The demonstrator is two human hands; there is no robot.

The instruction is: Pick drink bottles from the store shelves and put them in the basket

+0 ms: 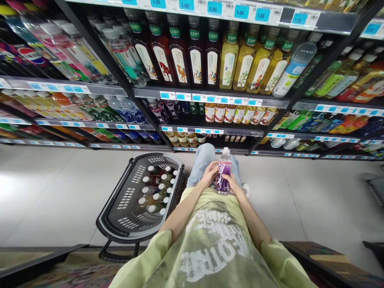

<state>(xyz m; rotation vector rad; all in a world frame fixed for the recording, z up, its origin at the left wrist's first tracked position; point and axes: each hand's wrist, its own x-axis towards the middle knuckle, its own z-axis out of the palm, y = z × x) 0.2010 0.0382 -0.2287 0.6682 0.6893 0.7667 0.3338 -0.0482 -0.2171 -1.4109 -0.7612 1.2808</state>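
Observation:
Both my hands hold one purple drink bottle [223,172] with a white cap, upright in front of my green shirt. My left hand [210,175] wraps its left side, fingers curled on the label. My right hand [234,185] grips the lower right side. A black shopping basket [126,200] stands on the floor to my left, holding several capped bottles in its right half.
Drink shelves [210,93] face me, packed with red, yellow and clear bottles above blue price tags. Lower shelves [207,130] hold smaller bottles. Pale tiled floor [315,192] spreads to both sides. Dark shelf edges [318,256] sit at the bottom corners.

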